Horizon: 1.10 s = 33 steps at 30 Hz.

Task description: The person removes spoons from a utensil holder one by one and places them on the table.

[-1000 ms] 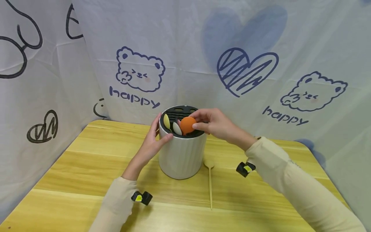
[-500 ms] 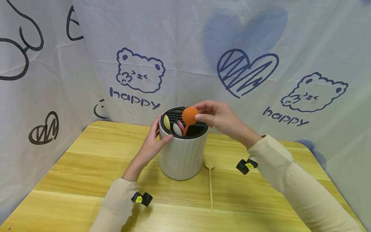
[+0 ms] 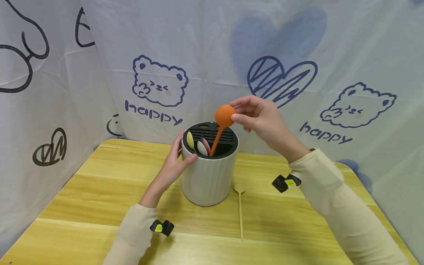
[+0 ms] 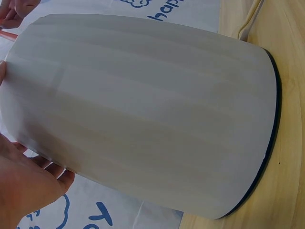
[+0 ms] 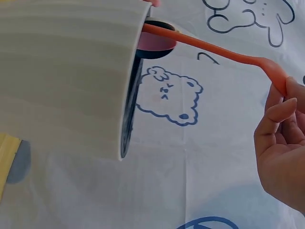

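My right hand (image 3: 266, 119) pinches the round head of an orange spoon (image 3: 225, 115) above a ribbed white utensil holder (image 3: 208, 182). The spoon's handle slants down into the front opening of the black slotted lid (image 3: 228, 136). In the right wrist view, thumb and fingers hold the edge of the orange spoon (image 5: 219, 48), its handle end hidden inside. My left hand (image 3: 170, 165) grips the holder's left side, thumb at the front rim and fingers round the back. Yellow (image 3: 190, 140), white (image 3: 202, 148) and pink (image 3: 207, 144) spoon heads stick up from the lid's front left.
A pale yellow spoon (image 3: 240, 209) lies on the wooden table (image 3: 99, 206), right of the holder, its head close to the base. Behind the table hangs a white curtain (image 3: 212, 55) with bear and heart drawings; another stretch runs along the left.
My right hand has moved up and to the right, drawing the orange spoon higher so that more of its handle shows. The left hand and holder have stayed in place.
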Motion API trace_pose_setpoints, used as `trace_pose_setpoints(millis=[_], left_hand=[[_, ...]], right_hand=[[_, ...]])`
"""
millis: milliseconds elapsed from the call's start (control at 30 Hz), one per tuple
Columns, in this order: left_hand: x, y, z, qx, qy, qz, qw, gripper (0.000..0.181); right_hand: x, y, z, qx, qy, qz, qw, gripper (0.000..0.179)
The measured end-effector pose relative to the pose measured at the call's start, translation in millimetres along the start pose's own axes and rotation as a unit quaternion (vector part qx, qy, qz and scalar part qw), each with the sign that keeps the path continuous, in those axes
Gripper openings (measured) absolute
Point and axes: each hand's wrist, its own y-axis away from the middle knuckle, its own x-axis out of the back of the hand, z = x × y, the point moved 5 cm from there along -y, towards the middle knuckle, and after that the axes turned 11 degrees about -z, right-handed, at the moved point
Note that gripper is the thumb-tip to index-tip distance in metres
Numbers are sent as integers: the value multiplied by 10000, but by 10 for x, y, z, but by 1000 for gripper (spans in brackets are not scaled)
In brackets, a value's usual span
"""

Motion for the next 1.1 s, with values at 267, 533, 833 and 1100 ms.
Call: trace_pose_setpoints(millis=[267, 533, 833, 1100], left_hand=[[-1, -3, -13, 4, -18, 16, 10000, 106], [2, -6, -33, -20, -80, 11, 10000, 103], [-2, -1, -29, -28, -52, 11, 10000, 103], [-13, 7, -30, -1, -23, -1, 10000, 101]], right_hand=[[28, 7, -64, 267, -299, 124, 9991, 28], [79, 19, -124, 657, -567, 153, 9961, 26], [179, 55, -224, 988, -917, 354, 9902, 25], [252, 95, -291, 1107, -990, 526, 9875, 24]])
